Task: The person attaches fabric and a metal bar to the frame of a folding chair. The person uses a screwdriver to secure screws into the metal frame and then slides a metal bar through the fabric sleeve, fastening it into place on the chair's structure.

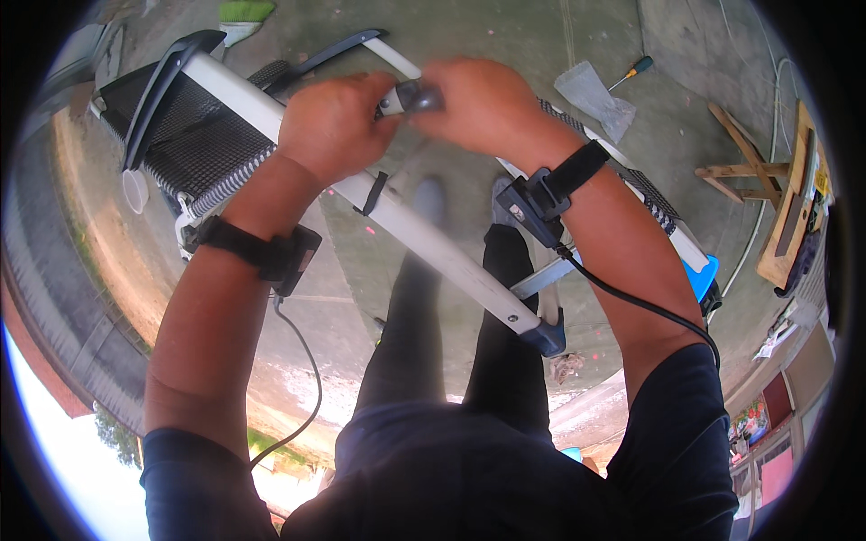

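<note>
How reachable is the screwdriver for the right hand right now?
Probably not directly: the right hand is busy at the dark end cap, and the screwdriver lies on the floor, apparently well below it. Nothing covers the handle, so a freed hand could likely grab it by bending down.

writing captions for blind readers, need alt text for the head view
A person's left hand and right hand grip a dark-capped tube above a white frame with black mesh; a screwdriver lies beyond on the floor.

No words or numbers are legible, the pale mark (516, 213) on the right-wrist black box (538, 216) being too small
</note>
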`<state>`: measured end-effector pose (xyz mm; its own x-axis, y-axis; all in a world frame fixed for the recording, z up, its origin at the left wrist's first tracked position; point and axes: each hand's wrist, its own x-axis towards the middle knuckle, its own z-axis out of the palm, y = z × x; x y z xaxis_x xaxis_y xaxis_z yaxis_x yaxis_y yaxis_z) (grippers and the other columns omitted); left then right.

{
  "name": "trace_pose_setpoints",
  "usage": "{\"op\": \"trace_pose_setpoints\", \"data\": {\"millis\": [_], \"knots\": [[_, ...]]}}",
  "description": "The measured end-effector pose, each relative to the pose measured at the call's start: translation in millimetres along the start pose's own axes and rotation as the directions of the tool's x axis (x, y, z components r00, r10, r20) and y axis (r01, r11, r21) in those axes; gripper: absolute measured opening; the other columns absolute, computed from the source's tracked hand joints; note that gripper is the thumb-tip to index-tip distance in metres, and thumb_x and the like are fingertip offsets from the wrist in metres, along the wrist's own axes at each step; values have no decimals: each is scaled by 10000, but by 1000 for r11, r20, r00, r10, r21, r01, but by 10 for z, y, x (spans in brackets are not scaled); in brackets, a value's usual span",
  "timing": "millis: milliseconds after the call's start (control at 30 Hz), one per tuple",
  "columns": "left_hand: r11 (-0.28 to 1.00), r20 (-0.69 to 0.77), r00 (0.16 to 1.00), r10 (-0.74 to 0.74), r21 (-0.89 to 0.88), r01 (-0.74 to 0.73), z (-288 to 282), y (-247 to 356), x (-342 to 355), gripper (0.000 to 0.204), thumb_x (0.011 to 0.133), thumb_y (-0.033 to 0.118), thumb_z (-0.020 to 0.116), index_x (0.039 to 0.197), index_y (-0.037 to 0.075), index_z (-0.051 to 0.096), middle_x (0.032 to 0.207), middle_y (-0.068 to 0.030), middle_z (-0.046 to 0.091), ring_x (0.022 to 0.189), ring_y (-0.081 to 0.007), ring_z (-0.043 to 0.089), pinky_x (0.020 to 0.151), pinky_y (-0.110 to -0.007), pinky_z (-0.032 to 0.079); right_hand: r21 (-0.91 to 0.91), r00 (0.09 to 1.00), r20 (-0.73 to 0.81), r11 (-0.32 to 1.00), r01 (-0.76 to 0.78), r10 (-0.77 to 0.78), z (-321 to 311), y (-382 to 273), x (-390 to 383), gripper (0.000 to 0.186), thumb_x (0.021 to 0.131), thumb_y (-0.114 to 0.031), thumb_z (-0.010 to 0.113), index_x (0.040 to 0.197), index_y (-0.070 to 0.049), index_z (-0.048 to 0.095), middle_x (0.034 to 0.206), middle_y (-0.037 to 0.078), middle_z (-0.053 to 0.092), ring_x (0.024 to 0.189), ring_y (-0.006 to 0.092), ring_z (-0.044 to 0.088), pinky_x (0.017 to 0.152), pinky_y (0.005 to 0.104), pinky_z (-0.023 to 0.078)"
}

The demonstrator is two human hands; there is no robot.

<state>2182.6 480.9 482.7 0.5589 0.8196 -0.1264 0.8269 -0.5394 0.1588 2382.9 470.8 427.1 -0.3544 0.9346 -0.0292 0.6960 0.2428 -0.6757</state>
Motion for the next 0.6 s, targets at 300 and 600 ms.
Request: {"op": "trace_pose_setpoints", "data": {"millis": [300, 600], "knots": [[1000, 8, 1000, -3, 1, 3, 18, 31, 47, 375, 825, 245, 743, 1160, 94, 666, 967, -150, 711, 862, -372, 683, 738, -455, 545, -8, 997, -8, 997, 73, -73, -40, 85, -50, 318, 748, -294, 746, 971, -72, 705, 924, 154, 696, 857, 372, 675, 746, 475, 535], [1000, 21, 1000, -3, 5, 3, 12, 119, 144, 385, 830, 248, 740, 1173, 92, 662, 971, -151, 713, 872, -371, 684, 748, -458, 549, -4, 990, -58, 992, 125, -125, -127, 235, -45, 296, 755, -309, 735, 882, -49, 673, 852, 163, 684, 783, 381, 675, 691, 490, 540]]}}
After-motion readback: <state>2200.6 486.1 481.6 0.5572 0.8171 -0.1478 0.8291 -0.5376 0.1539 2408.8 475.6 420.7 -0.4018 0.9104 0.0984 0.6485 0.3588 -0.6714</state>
